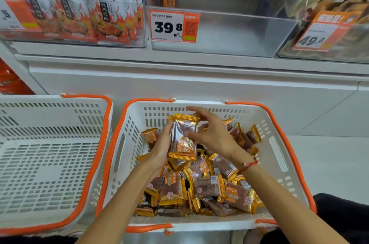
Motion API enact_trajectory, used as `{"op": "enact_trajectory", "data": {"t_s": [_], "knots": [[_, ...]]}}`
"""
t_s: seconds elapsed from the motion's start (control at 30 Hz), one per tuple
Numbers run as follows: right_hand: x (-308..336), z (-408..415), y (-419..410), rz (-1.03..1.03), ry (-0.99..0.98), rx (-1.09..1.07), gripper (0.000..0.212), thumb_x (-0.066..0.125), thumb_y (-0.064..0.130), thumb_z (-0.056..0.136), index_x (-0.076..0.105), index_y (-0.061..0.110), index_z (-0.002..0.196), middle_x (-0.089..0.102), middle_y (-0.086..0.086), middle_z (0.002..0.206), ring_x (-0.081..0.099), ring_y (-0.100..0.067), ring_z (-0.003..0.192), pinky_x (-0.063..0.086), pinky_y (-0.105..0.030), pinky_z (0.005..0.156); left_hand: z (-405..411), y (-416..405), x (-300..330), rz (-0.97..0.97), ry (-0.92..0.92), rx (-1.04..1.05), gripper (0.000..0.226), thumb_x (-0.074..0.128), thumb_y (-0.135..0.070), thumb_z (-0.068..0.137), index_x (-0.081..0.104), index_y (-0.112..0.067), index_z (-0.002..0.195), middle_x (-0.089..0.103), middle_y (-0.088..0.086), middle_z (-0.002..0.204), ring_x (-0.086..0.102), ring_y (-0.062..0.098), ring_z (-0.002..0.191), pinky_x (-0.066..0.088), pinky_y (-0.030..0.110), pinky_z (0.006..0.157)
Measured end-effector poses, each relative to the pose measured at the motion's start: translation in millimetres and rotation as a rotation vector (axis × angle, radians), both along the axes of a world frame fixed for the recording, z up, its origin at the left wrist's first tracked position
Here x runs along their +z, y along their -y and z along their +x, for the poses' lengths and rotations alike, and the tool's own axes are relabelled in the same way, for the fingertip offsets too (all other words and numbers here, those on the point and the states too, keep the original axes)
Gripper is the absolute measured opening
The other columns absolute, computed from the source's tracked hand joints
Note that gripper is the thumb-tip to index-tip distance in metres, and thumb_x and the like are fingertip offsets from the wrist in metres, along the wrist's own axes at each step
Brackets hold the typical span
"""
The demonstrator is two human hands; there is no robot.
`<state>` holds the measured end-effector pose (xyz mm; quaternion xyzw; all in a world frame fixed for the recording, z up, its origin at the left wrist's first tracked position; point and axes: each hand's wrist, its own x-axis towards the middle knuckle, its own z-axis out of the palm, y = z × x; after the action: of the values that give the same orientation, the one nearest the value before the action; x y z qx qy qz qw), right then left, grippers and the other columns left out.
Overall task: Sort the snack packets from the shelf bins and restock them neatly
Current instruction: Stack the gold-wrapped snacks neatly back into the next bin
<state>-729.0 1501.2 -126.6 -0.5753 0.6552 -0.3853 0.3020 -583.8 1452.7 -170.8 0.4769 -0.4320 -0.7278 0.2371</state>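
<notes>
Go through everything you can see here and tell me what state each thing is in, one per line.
Left hand: holding a stack of packets upright.
Right hand: fingers on the stack of packets.
Right basket: heaped with loose packets.
Left basket: nothing visible inside.
Middle shelf bin: almost bare, a few packets standing at its back left.
Left shelf bin: full of upright bags.

You see glossy foil-and-clear-film snack packets (182, 138), gold crimped ends shiny. Perforated basket (129, 144) looks matt white plastic, handles (287, 136) smooth orange plastic. Shelf bin (229, 34) looks clear glossy plastic; price tag (174, 26) printed paper. Your wrist carries red thread (248, 166).
</notes>
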Motion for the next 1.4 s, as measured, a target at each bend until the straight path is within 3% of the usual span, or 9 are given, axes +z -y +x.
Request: {"op": "enact_trajectory", "data": {"t_s": [0.1,0.2,0.3,0.5,0.7,0.87,1.0,1.27,1.4], "knots": [[15,2,4,-0.039,0.033,-0.067,0.070,0.074,0.030,0.083,0.039,0.030,0.143,0.041,0.010,0.137,0.044,-0.005,0.118,0.042,-0.011,0.084,-2,-9,39,-0.129,-0.072,0.002,0.081,0.046,-0.089,0.066,0.048,-0.047,0.135,0.036,-0.006,0.152,0.033,0.019,0.141,0.025,0.052,0.115],[45,9,15,0.041,0.152,0.001,0.068,0.062,0.046,0.088,0.032,0.026,0.147,0.037,0.006,0.143,0.051,-0.013,0.118,0.050,-0.025,0.087,-4,-6,75,-0.347,-0.111,0.039,0.031,0.035,-0.053,0.098,0.051,-0.041,0.122,0.050,-0.019,0.128,0.044,0.004,0.127,0.038,0.026,0.102],[84,17,31,0.000,0.290,0.168,0.036,0.047,0.024,0.101,0.043,0.016,0.136,0.057,0.001,0.127,0.058,-0.008,0.112,0.050,-0.019,0.089,-6,17,108,-0.545,-0.118,0.111,0.036,0.040,-0.055,0.097,0.044,-0.032,0.124,0.054,-0.008,0.119,0.055,0.001,0.114,0.046,0.019,0.091],[166,13,76,-0.187,0.383,0.220,0.039,0.052,0.006,0.097,0.041,0.009,0.135,0.059,-0.003,0.129,0.057,-0.010,0.116,0.049,-0.019,0.093,-2,77,195,-1.083,0.309,0.113,0.071,0.024,-0.076,0.087,0.036,-0.033,0.143,0.022,-0.009,0.153,0.012,0.008,0.141,0.010,0.025,0.111],[218,-15,142,-0.138,0.650,0.182,0.032,0.054,0.012,0.092,0.056,0.010,0.125,0.072,-0.003,0.100,0.069,-0.013,0.086,0.056,-0.026,0.076,26,157,235,-1.412,0.645,0.169,0.087,0.008,-0.080,0.077,0.021,-0.036,0.151,0.009,-0.016,0.159,0.004,0.004,0.145,0.007,0.032,0.118],[220,-58,214,-0.012,0.280,-0.008,0.044,0.068,0.021,0.088,0.048,0.012,0.127,0.066,-0.006,0.114,0.067,-0.018,0.100,0.054,-0.029,0.082,30,205,212,-1.593,0.827,0.076,0.071,0.008,-0.069,0.094,0.027,-0.031,0.151,0.020,-0.015,0.156,0.018,0.008,0.145,-0.008,0.015,0.114],[201,-69,273,0.101,0.026,0.014,0.039,0.073,0.018,0.084,0.057,0.015,0.120,0.068,-0.004,0.114,0.066,-0.014,0.099,0.053,-0.024,0.084,23,212,204,-1.697,0.905,0.110,0.063,0.015,-0.058,0.101,0.050,-0.023,0.139,0.055,-0.006,0.137,0.045,0.012,0.127,0.017,0.033,0.112],[179,-58,319,0.045,-0.396,-0.031,0.043,0.081,0.028,0.076,0.067,0.018,0.115,0.066,0.000,0.119,0.061,-0.018,0.109,0.046,-0.024,0.092,21,216,200,-1.683,0.954,0.146,0.065,0.010,-0.059,0.100,0.047,-0.026,0.143,0.061,-0.006,0.123,0.053,0.017,0.117,0.022,0.036,0.111],[168,-63,325,0.044,-0.141,-0.150,0.040,0.083,0.018,0.074,0.069,0.012,0.110,0.070,-0.004,0.111,0.066,-0.018,0.098,0.052,-0.018,0.067,20,216,200,-1.676,0.980,0.152,0.065,0.010,-0.058,0.099,0.046,-0.026,0.143,0.062,-0.004,0.120,0.053,0.019,0.115,0.023,0.038,0.111]]}}
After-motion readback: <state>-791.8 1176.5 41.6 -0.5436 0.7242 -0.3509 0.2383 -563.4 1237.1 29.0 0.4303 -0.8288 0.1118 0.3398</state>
